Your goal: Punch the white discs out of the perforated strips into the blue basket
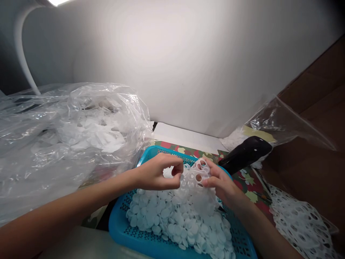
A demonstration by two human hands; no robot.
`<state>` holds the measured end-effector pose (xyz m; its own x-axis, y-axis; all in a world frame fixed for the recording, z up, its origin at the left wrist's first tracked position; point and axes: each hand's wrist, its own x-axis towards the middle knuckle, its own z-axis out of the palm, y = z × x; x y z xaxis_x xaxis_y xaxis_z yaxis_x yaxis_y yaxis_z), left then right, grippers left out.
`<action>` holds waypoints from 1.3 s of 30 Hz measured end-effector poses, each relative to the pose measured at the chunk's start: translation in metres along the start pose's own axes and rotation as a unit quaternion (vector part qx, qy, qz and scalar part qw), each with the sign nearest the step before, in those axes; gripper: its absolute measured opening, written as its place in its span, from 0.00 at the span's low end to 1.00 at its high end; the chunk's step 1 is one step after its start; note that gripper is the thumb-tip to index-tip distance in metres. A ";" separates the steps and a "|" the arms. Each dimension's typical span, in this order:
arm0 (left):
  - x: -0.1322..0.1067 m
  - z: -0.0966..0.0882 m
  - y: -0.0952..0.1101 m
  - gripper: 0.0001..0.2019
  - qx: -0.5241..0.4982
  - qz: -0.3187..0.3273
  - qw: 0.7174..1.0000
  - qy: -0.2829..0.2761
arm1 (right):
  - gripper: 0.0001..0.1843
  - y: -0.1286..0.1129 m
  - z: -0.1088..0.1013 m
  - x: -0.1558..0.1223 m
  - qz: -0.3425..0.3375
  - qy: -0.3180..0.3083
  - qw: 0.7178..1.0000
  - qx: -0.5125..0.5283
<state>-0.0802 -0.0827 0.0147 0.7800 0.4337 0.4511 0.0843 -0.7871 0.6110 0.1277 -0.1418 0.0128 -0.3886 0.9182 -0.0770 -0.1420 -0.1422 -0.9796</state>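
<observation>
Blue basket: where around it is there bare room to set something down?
Behind the blue basket, the white strip below the wall looks bare. A smaller patch of patterned covering shows between basket, black object and heaped perforated sheets. The clear plastic bag crowds the left; white discs crowd the basket under the left hand and right hand.

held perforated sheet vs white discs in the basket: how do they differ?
Form: the perforated sheet has many round holes through it; the white discs are small separate rounds, with no holes apparent.
Size: the sheet is much larger than any single disc.
Pose: the sheet is gripped in the right hand, bunched up; the discs lie heaped in the blue basket.
Shared: both are whitish and look thin.
</observation>
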 end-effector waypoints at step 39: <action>0.000 0.007 -0.006 0.09 0.141 0.035 0.989 0.004 | 0.14 0.001 0.004 0.003 -0.049 0.065 0.980 -0.183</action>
<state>-0.0759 -0.0813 0.0065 0.7857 0.3754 0.4916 0.1999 -0.9062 0.3726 0.1224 -0.1410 0.0119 -0.2671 0.9634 0.0221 0.1726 0.0704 -0.9825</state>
